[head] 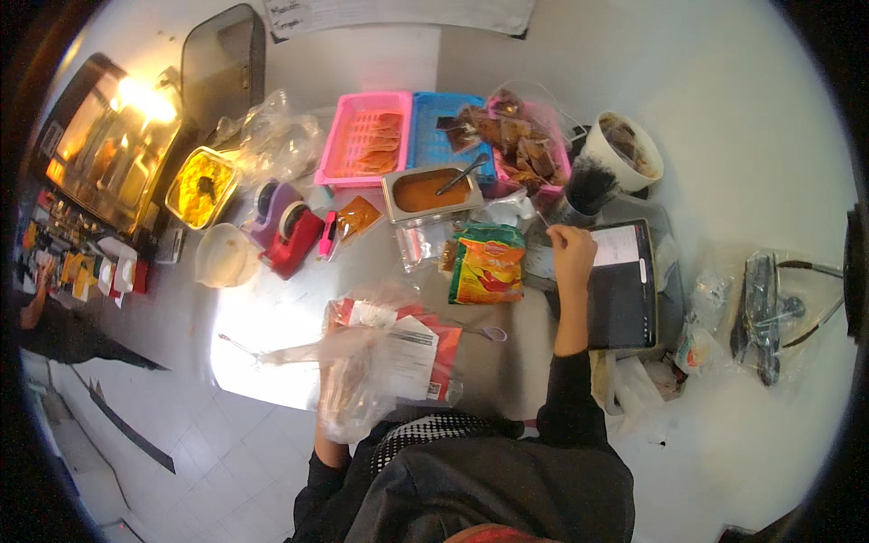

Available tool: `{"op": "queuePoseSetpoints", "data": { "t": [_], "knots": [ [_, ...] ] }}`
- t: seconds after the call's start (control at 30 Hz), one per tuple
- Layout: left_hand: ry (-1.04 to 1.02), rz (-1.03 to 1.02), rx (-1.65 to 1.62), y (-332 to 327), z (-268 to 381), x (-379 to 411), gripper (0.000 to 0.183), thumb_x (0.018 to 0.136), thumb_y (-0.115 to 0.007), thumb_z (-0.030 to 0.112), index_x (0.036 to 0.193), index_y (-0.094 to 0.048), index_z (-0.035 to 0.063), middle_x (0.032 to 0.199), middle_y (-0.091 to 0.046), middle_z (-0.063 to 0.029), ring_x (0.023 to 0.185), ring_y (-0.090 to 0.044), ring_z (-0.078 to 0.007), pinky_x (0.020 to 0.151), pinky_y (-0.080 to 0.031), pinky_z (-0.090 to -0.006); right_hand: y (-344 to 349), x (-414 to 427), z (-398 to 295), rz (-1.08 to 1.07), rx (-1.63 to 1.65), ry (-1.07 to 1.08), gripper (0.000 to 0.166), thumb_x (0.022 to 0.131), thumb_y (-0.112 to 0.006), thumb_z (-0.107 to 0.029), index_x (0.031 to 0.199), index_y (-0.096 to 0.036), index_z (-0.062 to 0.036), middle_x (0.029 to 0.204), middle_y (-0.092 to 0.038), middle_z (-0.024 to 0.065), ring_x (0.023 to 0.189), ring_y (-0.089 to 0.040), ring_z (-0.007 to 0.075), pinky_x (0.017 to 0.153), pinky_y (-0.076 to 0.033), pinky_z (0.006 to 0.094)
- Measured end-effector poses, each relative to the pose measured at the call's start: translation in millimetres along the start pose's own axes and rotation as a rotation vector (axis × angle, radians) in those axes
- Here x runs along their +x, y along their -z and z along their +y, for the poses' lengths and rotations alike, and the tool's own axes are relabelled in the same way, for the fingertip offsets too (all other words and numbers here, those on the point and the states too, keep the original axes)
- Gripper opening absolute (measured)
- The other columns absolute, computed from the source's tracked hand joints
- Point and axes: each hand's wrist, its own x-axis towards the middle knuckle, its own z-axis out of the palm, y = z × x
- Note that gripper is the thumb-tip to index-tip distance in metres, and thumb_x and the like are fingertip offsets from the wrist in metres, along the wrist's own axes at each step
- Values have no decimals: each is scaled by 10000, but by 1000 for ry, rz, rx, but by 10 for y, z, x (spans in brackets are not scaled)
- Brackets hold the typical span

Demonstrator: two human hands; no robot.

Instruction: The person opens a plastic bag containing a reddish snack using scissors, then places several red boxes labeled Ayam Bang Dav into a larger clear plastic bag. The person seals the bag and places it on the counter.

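My left hand [339, 353] is blurred behind the folds of a clear plastic bag [356, 400] that it grips in front of my body. Beside and partly under that film are red packets [448, 346] and a white printed slip [411, 356]. My right hand [574, 248] is raised at the right, fingertips pinched on a thin pale strip [542, 218], too small to name. Just beyond it stands a container of black items [589, 186]. To its left lies a green and orange Del Monte sauce pack [487, 265]; a tablet [621, 285] is at its right.
Behind stand a pink basket [326, 163] of sauce sachets, a blue basket [424, 108], a metal pan of orange sauce [414, 193] and a white bucket [641, 163]. Red [292, 244] and purple [275, 210] tape dispensers stand left, near a tub of yellow food [197, 190] and a lit glass cabinet [112, 149].
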Motion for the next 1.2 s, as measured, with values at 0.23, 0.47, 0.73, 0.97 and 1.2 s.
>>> {"op": "queuePoseSetpoints", "data": {
  "t": [0.23,0.47,0.73,0.97,1.2],
  "knots": [
    [-292,156,-322,-86,321,-42,290,823,-465,179,1052,-466,1,970,-512,-92,847,-521,-184,761,-442,-292,24,-310,-1562,-147,485,387,105,632,-609,-39,732,-623,-69,722,-574,52,727,-516,215,679,-383,333],
    [-294,-37,201,147,456,116,186,677,-604,85,862,-587,68,793,-538,-82,750,-527,-150,682,-422,-252,-127,-973,-2095,-491,838,243,223,628,-579,47,839,-597,-24,829,-562,82,730,-532,245,639,-436,297],
    [11,60,478,-11,774,281,369,628,-644,66,933,-441,27,660,-569,-134,524,-560,-181,502,-429,-273,-38,-1100,-2199,-221,617,656,225,640,-555,12,865,-543,8,843,-539,129,729,-542,250,638,-447,303],
    [17,-18,-202,118,629,151,301,762,-540,-22,991,-356,41,800,-579,-100,734,-577,-145,646,-480,-242,-118,-981,-2252,-388,642,615,228,633,-540,-4,859,-551,29,827,-516,105,779,-529,231,644,-448,296],
    [89,-75,-435,252,538,121,292,746,-540,-51,954,-361,48,841,-558,-103,807,-557,-140,745,-456,-249,-165,-1029,-2227,-405,652,550,227,635,-548,3,860,-556,30,824,-515,100,760,-523,232,629,-444,295]
  ]
}}
